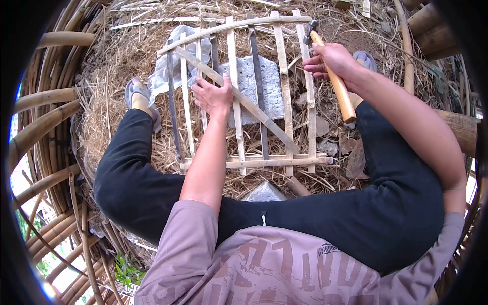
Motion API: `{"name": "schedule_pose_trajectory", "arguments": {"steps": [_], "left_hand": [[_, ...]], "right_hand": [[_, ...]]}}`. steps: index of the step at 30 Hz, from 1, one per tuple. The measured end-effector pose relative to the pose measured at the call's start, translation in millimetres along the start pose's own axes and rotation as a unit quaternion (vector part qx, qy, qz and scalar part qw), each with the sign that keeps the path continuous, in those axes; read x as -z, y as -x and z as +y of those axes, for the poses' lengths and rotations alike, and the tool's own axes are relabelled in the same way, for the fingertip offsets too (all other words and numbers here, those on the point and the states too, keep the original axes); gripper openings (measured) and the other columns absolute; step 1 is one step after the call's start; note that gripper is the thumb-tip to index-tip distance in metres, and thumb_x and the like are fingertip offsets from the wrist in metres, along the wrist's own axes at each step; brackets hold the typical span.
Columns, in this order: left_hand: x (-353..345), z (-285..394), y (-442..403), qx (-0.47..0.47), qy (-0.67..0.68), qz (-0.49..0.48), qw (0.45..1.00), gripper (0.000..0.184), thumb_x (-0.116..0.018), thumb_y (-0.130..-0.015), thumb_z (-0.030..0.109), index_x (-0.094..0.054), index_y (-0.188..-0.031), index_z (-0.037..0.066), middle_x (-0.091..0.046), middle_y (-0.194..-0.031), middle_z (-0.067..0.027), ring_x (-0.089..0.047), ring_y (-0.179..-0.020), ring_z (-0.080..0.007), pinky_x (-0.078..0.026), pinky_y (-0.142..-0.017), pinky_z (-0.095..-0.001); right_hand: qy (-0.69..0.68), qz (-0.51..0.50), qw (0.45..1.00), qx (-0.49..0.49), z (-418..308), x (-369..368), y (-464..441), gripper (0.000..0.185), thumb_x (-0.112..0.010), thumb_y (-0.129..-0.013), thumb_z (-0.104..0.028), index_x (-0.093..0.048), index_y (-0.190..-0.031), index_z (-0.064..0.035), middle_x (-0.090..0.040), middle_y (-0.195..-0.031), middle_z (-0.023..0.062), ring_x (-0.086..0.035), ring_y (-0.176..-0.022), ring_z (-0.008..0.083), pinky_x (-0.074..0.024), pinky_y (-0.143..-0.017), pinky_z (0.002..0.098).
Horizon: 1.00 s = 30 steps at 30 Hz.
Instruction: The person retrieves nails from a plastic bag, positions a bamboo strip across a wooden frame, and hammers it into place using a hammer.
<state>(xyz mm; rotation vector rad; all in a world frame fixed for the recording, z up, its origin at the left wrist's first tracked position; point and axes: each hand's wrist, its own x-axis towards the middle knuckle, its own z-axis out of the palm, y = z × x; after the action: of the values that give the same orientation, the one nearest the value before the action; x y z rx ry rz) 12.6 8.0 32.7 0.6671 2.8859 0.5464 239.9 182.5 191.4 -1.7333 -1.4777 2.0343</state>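
Observation:
A frame of bamboo slats lies flat before me, with a curved strip (239, 25) across its far end and a straight crosspiece (254, 161) across its near end. Several light and dark upright slats (282, 76) join the two. A diagonal bamboo strip (254, 111) crosses over them. My left hand (213, 96) is closed on this strip, left of the middle. At the frame's far right corner, my right hand (335, 63) grips a hammer (339, 94) by its wooden handle, its dark metal head close to the end of the curved strip.
A pale stone block (272, 89) sits under the frame, with a crumpled plastic sheet (165, 71) at its far left. Dry straw (117, 66) covers the ground. Bamboo poles (46, 99) wall the left side. Stones (358, 160) lie near my right leg.

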Motion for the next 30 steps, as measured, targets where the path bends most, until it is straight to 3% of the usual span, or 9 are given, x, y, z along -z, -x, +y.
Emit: {"name": "schedule_pose_trajectory", "arguments": {"steps": [2, 9, 19, 30], "left_hand": [[2.2, -0.1, -0.3, 0.003, 0.015, -0.018, 1.0, 0.103, -0.062, -0.082, 0.059, -0.027, -0.151, -0.009, -0.041, -0.138, -0.028, -0.041, -0.132, -0.0404, -0.029, -0.112, -0.056], [7.2, 1.0, -1.2, -0.003, 0.002, -0.02, 1.0, 0.106, -0.064, -0.082, 0.055, -0.02, -0.152, -0.012, -0.038, -0.139, -0.0285, -0.04, -0.13, -0.0404, -0.029, -0.112, -0.0561], [32.8, 23.7, -6.1, 0.007, -0.032, -0.095, 0.995, 0.11, -0.062, -0.081, 0.056, -0.015, -0.153, -0.012, -0.037, -0.134, -0.0295, -0.04, -0.129, -0.0406, -0.028, -0.112, -0.059], [6.6, 6.0, -6.2, -0.011, -0.012, -0.047, 0.999, 0.11, -0.062, -0.082, 0.059, -0.014, -0.154, -0.009, -0.037, -0.135, -0.0293, -0.04, -0.13, -0.0426, -0.03, -0.111, -0.0581]], "right_hand": [[-0.002, 0.006, 1.0, -0.004, -1.2, -1.0, 3.7, 0.028, -0.044, -0.107, -0.031, -0.044, -0.113, -0.0031, -0.068, -0.104, 0.0124, -0.069, -0.087, 0.0159, -0.0584, -0.07, 0.0285], [-0.006, 0.002, 1.0, 0.001, -4.3, -1.8, 9.2, 0.029, -0.043, -0.107, -0.031, -0.045, -0.112, -0.0024, -0.068, -0.103, 0.0138, -0.07, -0.086, 0.0178, -0.058, -0.07, 0.0294], [-0.015, 0.011, 1.0, 0.003, -2.6, 4.6, 9.0, 0.027, -0.043, -0.107, -0.032, -0.045, -0.109, -0.0054, -0.069, -0.105, 0.0147, -0.069, -0.084, 0.0176, -0.0583, -0.067, 0.0295], [-0.011, 0.019, 1.0, 0.01, -3.6, 10.6, 12.1, 0.027, -0.043, -0.107, -0.033, -0.047, -0.108, -0.006, -0.07, -0.106, 0.0139, -0.069, -0.089, 0.017, -0.0577, -0.07, 0.0285]]}}
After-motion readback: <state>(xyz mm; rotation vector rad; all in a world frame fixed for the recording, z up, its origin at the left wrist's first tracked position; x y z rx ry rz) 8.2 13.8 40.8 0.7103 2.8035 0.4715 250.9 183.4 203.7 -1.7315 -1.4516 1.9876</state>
